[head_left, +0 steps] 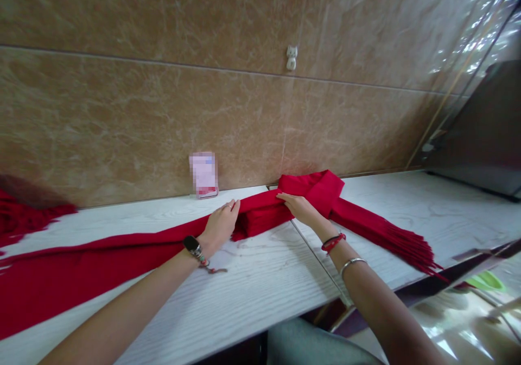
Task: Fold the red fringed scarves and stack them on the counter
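One red scarf (258,205) lay lengthwise across one white wood-grained surface (252,300), with a single folded loop near its right part and a fringed end running out to the front edge on the right. At the far left was one more stretch of red fringed cloth (36,215); whether it belonged to the same scarf could not be told.

Two hands were on the scarf. The left hand (220,226) lay over it just left of the loose fold, fingers slightly bent; whether it gripped the cloth could not be told. The right hand (301,210) was open, its fingers stretched out flat and touching the scarf just beside the loop.

The left wrist bore one dark watch (191,243) and a beaded bracelet (201,259); the right had one red bracelet (334,242) and one silver bangle (353,263). Behind, one pink card-like item (204,174), its face blurred, leaned on the brown wall (142,120), which carried one white cat-shaped ornament (292,58). The right hand and wrist hid part of the scarf beneath the loop. One dark bulky object (484,131) stood on the right.
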A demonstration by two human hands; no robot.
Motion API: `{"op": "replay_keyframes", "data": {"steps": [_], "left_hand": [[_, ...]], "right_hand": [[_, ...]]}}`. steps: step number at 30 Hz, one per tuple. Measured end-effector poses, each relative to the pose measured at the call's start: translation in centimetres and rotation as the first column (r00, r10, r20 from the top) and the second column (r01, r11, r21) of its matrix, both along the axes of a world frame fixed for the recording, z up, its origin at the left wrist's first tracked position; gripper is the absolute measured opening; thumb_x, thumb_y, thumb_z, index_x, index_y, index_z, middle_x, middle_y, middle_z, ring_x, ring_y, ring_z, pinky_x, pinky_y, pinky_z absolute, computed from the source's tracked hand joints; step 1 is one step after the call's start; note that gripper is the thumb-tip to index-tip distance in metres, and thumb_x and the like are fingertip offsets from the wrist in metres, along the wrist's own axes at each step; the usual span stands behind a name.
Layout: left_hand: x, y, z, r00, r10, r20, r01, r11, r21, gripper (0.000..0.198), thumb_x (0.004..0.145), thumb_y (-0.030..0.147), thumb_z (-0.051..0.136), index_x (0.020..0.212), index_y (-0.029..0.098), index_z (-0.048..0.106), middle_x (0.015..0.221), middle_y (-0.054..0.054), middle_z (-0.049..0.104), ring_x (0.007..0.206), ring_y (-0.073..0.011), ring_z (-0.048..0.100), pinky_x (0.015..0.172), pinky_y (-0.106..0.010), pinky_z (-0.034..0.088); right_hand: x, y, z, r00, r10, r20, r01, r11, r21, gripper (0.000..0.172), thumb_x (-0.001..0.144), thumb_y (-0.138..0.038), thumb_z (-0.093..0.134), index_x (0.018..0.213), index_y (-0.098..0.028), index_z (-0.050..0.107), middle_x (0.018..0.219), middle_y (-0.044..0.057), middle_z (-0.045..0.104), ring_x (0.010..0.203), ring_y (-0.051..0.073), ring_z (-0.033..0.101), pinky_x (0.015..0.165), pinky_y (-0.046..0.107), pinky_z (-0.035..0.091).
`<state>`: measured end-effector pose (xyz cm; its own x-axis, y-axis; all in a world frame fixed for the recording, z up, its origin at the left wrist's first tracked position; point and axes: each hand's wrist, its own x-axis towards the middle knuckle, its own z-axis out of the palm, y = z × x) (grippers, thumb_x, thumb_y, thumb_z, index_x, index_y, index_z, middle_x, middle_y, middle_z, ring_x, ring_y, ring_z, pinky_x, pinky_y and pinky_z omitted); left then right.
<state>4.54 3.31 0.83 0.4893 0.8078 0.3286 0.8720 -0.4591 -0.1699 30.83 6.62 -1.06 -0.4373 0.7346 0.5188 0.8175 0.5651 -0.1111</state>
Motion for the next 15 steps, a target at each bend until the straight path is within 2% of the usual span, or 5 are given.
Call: {"op": "replay_keyframes", "data": {"steps": [4, 6, 8, 11, 15], "left_hand": [[-0.7, -0.9, 2.5, 0.997, -0.065, -0.046, 0.067, 0.997, 0.045, 0.06, 0.077, -0.007, 0.026, 0.135, 0.005, 0.029, 0.137, -0.021, 0.037, 0.122, -0.0205, 0.044, 0.096, -0.031, 0.041], [-0.7, -1.7, 3.1, 0.991, -0.112, -0.077, 0.116, 0.992, 0.047, 0.06, 0.077, -0.007, 0.026, 0.136, 0.004, 0.026, 0.14, -0.023, 0.032, 0.125, -0.0224, 0.04, 0.097, -0.033, 0.04], [-0.5, -2.3, 2.9, 0.982, -0.139, -0.124, 0.144, 0.989, 0.03, 0.061, 0.078, -0.007, 0.026, 0.137, 0.007, 0.026, 0.142, -0.023, 0.029, 0.127, -0.0245, 0.037, 0.098, -0.037, 0.039], [-0.4, -3.0, 1.5, 0.97, -0.145, -0.194, 0.139, 0.989, -0.043, 0.061, 0.079, -0.006, 0.028, 0.137, 0.013, 0.03, 0.142, -0.02, 0.029, 0.128, -0.026, 0.034, 0.096, -0.041, 0.04], [-0.6, -3.3, 0.7, 0.973, -0.151, -0.174, 0.136, 0.986, -0.091, 0.06, 0.08, -0.004, 0.026, 0.137, 0.015, 0.029, 0.142, -0.019, 0.03, 0.13, -0.0247, 0.03, 0.097, -0.042, 0.039]], "right_hand": [[-0.1, -0.3, 0.5, 0.996, -0.029, -0.087, 0.027, 0.999, -0.028, 0.042, 0.084, -0.007, 0.036, 0.121, -0.014, 0.054, 0.114, 0.011, 0.063, 0.102, 0.02, 0.06, 0.089, 0.035, 0.047], [0.0, -0.5, 0.8, 0.988, -0.059, -0.144, 0.051, 0.997, -0.059, 0.041, 0.086, -0.009, 0.036, 0.123, -0.015, 0.052, 0.112, 0.01, 0.064, 0.098, 0.02, 0.062, 0.086, 0.034, 0.049], [0.4, -0.6, 0.9, 0.983, -0.052, -0.176, 0.037, 0.996, -0.087, 0.04, 0.086, -0.01, 0.037, 0.122, -0.015, 0.053, 0.113, 0.009, 0.063, 0.102, 0.02, 0.061, 0.088, 0.033, 0.048], [1.1, -0.8, 0.9, 0.992, 0.034, -0.12, -0.048, 0.992, -0.114, 0.039, 0.082, -0.006, 0.04, 0.115, -0.014, 0.059, 0.118, 0.009, 0.06, 0.111, 0.019, 0.054, 0.098, 0.033, 0.041], [1.6, -0.9, 1.0, 0.995, 0.085, -0.048, -0.091, 0.987, -0.129, 0.039, 0.081, -0.006, 0.041, 0.113, -0.015, 0.061, 0.122, 0.009, 0.058, 0.115, 0.019, 0.051, 0.101, 0.035, 0.038]]}}
